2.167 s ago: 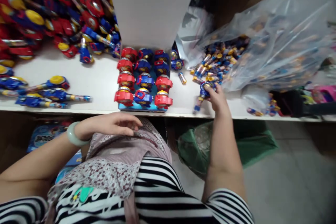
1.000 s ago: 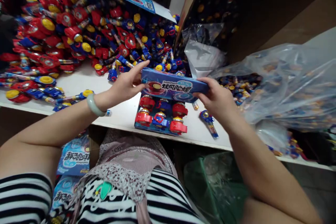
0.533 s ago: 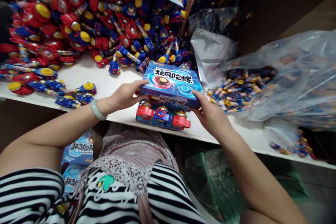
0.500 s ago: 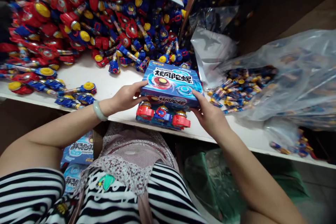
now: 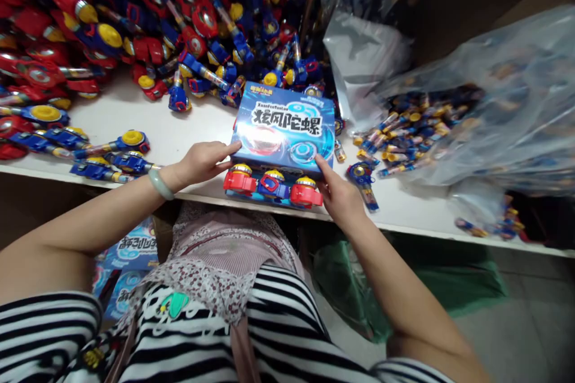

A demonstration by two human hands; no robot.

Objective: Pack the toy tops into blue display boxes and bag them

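A blue printed box (image 5: 284,125) sits at the front of the white table, its lid face up. Two red toys and a blue toy (image 5: 272,185) with yellow and silver tops stick out along its near side. My left hand (image 5: 207,161) grips the left edge of the box, thumb and fingers at its corner. On the right edge, my right hand (image 5: 340,194) holds the box with a finger on the top face. The undersides of both hands are partly hidden.
Red and blue toys (image 5: 193,18) are heaped at the back left, with several more at the left front. Small sticks (image 5: 404,131) spill from a clear plastic bag (image 5: 507,96) on the right. A blue toy (image 5: 362,176) lies beside my right hand.
The lid has come down lower over the toys, and both hands have lowered with it. The blue toy right of the box now shows. The view has shifted.
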